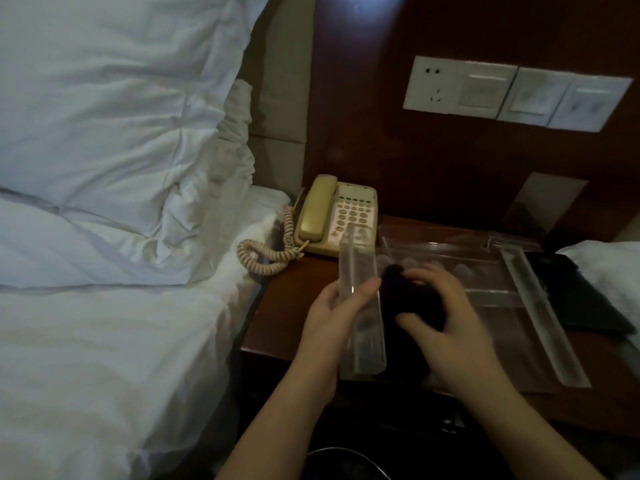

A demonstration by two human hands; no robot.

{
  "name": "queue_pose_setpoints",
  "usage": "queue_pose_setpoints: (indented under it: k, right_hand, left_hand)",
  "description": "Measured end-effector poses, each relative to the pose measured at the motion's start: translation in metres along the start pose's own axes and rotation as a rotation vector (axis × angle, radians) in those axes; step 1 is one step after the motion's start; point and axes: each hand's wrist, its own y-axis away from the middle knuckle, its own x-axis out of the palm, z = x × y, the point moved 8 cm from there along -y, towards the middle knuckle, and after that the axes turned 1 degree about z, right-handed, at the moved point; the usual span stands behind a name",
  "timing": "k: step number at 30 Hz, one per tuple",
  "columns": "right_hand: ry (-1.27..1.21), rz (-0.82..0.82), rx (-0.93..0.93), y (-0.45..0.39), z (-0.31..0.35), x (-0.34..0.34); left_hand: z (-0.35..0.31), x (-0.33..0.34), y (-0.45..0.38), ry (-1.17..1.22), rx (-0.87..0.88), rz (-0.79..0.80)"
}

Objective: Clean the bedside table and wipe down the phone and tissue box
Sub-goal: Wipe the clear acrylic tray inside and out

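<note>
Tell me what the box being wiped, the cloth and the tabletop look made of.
Tissue box: clear hard plastic, likely acrylic; see-through walls, bright edges. Cloth: dark, matte, soft fabric, bunched under the right hand. Bedside table: reddish-brown wood or veneer, glossy, reflecting light.

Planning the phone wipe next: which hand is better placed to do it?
Right, probably: the right hand already grips the dark cloth, while the left hand holds the clear acrylic box, though nearer the phone.

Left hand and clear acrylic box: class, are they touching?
Touching. The head view shows the left hand gripping the left wall of the clear acrylic box.
</note>
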Motion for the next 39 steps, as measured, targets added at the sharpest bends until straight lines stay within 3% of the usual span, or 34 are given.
queue_pose_setpoints:
  k: [1, 3, 5, 8, 10, 12, 15, 17, 20, 23, 28, 30, 33, 35, 39]
  right_hand:
    - [0.297, 0.024, -0.145, -0.002, 0.002, 0.004]
    - [0.571, 0.088, -0.266, -0.003, -0.010, 0.014]
    - [0.620, 0.051, -0.246, -0.002, -0.029, 0.005]
    - [0.612, -0.198, -0.014, -0.005, -0.060, -0.041]
    - [0.574, -0.277, 0.080, -0.005, -0.068, -0.049]
    - [0.462, -0.205, -0.040, -0.005, -0.054, -0.021]
    - [0.216, 0.143, -0.293, 0.007, -0.016, 0.040]
    - [0.200, 0.316, -0.385, 0.014, -0.005, 0.055]
    - [0.320, 0.326, -0.480, 0.020, -0.012, 0.043]
    - [0.393, 0.238, -0.432, 0.031, -0.027, 0.014]
    - [0.490, 0.349, -0.553, 0.084, -0.047, -0.002]
    - [0.346, 0.221, -0.467, 0.083, -0.047, -0.032]
    - [0.139, -0.100, -0.376, 0.072, -0.040, -0.076]
    - [0.220, -0.225, -0.355, 0.063, -0.038, -0.086]
    - [0.520, -0.306, -0.306, 0.047, -0.048, -0.086]
  left_hand:
    - [0.004, -0.003, -0.002, -0.007, -0.009, -0.036]
    - [0.009, -0.007, -0.003, -0.045, -0.017, -0.086]
    - [0.010, -0.009, -0.005, -0.068, -0.008, -0.106]
    - [0.008, -0.009, -0.011, -0.089, 0.028, -0.114]
    - [0.008, -0.004, -0.011, -0.137, 0.061, -0.120]
    - [0.006, 0.002, -0.009, -0.181, 0.094, -0.115]
    - [0.002, 0.005, -0.006, -0.254, 0.106, -0.110]
    - [-0.001, -0.003, -0.006, -0.283, 0.100, -0.153]
    - [-0.001, -0.013, -0.008, -0.284, 0.088, -0.197]
    - [0.002, -0.014, -0.011, -0.256, 0.083, -0.212]
    - [-0.003, -0.024, -0.019, -0.239, 0.074, -0.246]
    - [-0.007, -0.025, -0.021, -0.266, 0.072, -0.224]
    - [-0.008, -0.024, -0.020, -0.354, 0.073, -0.196]
    - [-0.008, -0.024, -0.017, -0.372, 0.075, -0.197]
    - [-0.008, -0.029, -0.019, -0.355, 0.052, -0.225]
